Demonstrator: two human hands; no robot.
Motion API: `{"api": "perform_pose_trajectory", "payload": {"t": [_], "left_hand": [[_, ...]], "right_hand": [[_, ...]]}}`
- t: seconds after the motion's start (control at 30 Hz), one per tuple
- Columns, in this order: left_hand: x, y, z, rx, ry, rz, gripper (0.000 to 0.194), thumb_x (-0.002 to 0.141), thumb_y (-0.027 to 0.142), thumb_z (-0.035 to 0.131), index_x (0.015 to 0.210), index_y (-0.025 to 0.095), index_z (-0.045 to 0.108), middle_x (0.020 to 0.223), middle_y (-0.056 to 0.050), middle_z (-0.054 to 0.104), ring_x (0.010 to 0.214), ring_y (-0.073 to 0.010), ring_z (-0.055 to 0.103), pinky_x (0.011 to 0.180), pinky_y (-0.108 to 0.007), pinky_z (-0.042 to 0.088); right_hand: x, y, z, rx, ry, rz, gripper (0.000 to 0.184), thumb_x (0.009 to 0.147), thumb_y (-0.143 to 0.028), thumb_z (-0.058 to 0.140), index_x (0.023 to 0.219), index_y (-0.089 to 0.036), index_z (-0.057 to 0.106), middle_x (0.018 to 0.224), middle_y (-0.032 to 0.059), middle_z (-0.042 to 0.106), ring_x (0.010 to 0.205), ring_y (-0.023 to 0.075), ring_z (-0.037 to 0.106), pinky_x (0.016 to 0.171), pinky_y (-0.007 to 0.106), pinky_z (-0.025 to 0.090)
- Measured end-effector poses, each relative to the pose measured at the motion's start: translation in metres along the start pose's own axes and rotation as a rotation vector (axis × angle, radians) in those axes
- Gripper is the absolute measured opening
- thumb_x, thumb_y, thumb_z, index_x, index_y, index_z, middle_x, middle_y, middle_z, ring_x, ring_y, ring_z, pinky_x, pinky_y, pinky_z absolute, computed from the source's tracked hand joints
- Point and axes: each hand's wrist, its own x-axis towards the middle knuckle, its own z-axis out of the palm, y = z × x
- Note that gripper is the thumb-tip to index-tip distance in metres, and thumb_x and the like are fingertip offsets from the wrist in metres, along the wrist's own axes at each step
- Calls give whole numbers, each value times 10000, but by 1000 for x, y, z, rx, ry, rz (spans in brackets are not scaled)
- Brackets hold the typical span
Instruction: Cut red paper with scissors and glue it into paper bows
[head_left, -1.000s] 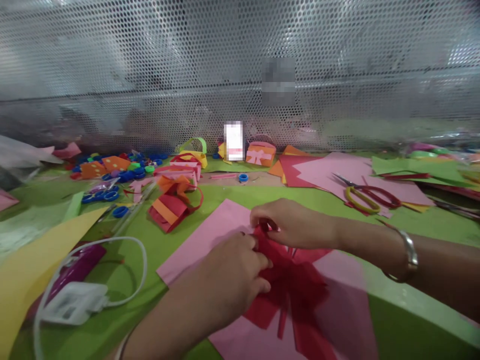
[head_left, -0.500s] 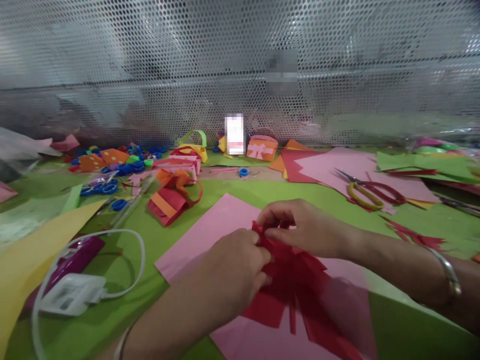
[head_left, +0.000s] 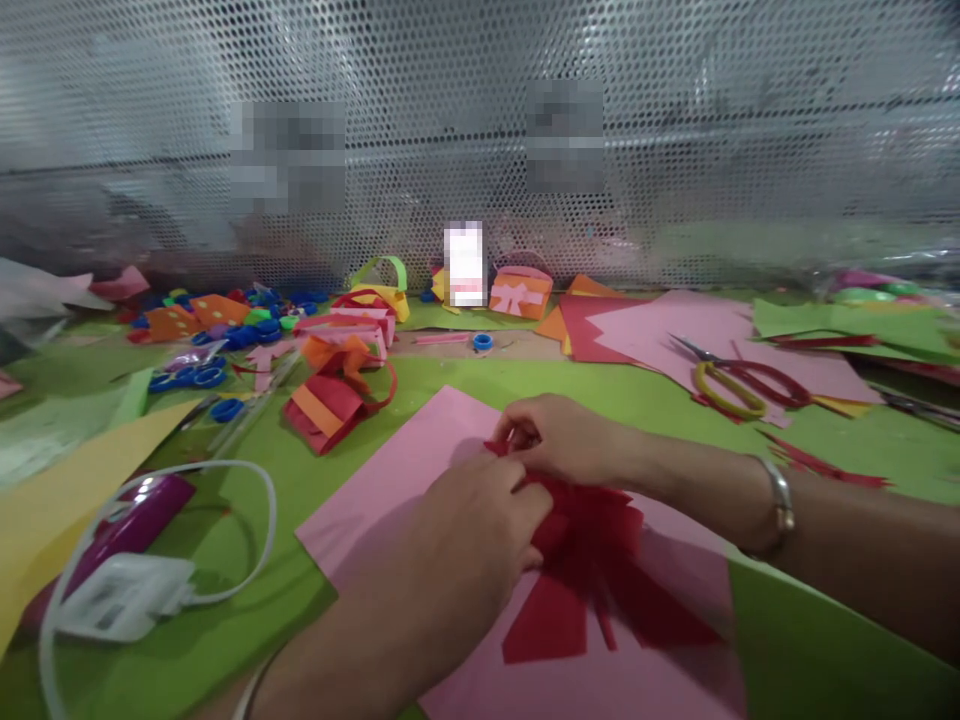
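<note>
A red paper bow (head_left: 592,545) with loops and spread tails lies over a pink paper sheet (head_left: 420,450). My left hand (head_left: 487,520) has its fingers curled around the bow's left side. At the bow's upper left, the fingers of my right hand (head_left: 559,440) pinch its red paper. Both hands are closed on it and close together, so the paper between the fingertips is partly hidden. The tails fan out toward me and to the right.
Scissors (head_left: 731,388) rest on pink paper at right. A small red paper bag (head_left: 326,410) stands at left, behind a white charger (head_left: 127,598) with its cable. A bright phone (head_left: 463,265) leans against the perforated metal panel (head_left: 420,120) at the back.
Both hands and the bow's top edge have shifted slightly left. The bow has turned a little, and its tails now lie differently on the pink sheet. My right forearm reaches farther left.
</note>
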Motion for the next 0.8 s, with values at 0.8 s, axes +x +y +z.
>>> {"api": "perform_pose_trajectory", "payload": {"t": [0.8], "left_hand": [[-4, 1, 17, 173, -38, 158, 235, 871, 101, 508, 1051, 161, 648, 890, -64, 671, 758, -222, 600, 683, -353, 481]], "right_hand": [[19, -14, -9, -372, -291, -451, 224, 657, -1, 620, 821, -149, 652, 824, 9, 636, 742, 132, 535, 593, 218, 363]]}}
